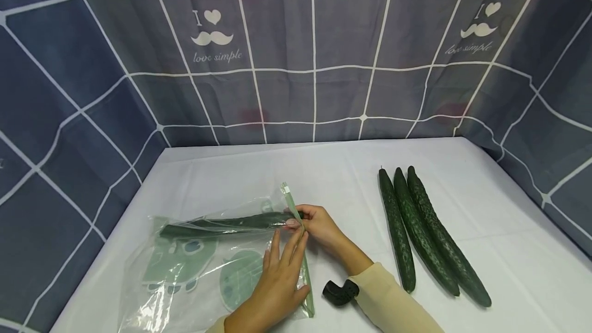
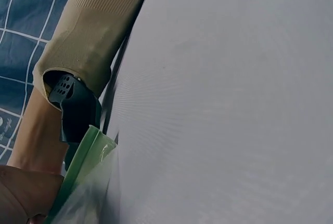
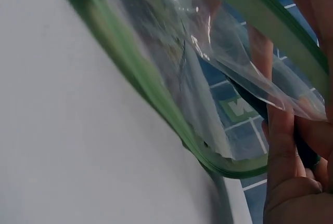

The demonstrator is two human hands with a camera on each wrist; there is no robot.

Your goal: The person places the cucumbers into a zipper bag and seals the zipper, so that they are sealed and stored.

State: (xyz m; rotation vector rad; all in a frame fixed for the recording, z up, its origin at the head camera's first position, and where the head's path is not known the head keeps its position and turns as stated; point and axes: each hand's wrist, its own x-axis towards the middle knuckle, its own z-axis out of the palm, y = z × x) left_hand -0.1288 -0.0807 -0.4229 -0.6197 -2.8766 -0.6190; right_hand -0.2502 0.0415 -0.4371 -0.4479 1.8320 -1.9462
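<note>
A clear zip bag [image 1: 185, 276] with green prints and a green zip edge lies on the white cloth. Inside it lies a long dark green cucumber [image 1: 222, 225], its near end at the bag's mouth. My right hand [image 1: 326, 230] holds that end with curled fingers, seen close up in the right wrist view beside the green zip edge [image 3: 151, 91]. My left hand [image 1: 279, 281] rests on the bag by the mouth, fingers straight and reaching toward the cucumber's end, thumb at the zip edge. In the right wrist view the mouth gapes wide.
Three cucumbers [image 1: 427, 235] lie side by side on the white tablecloth [image 1: 342, 168], to the right of my right forearm. A black wrist device [image 1: 339, 292] sits by the right sleeve. A grey checked curtain [image 1: 287, 40] encloses the table's back and sides.
</note>
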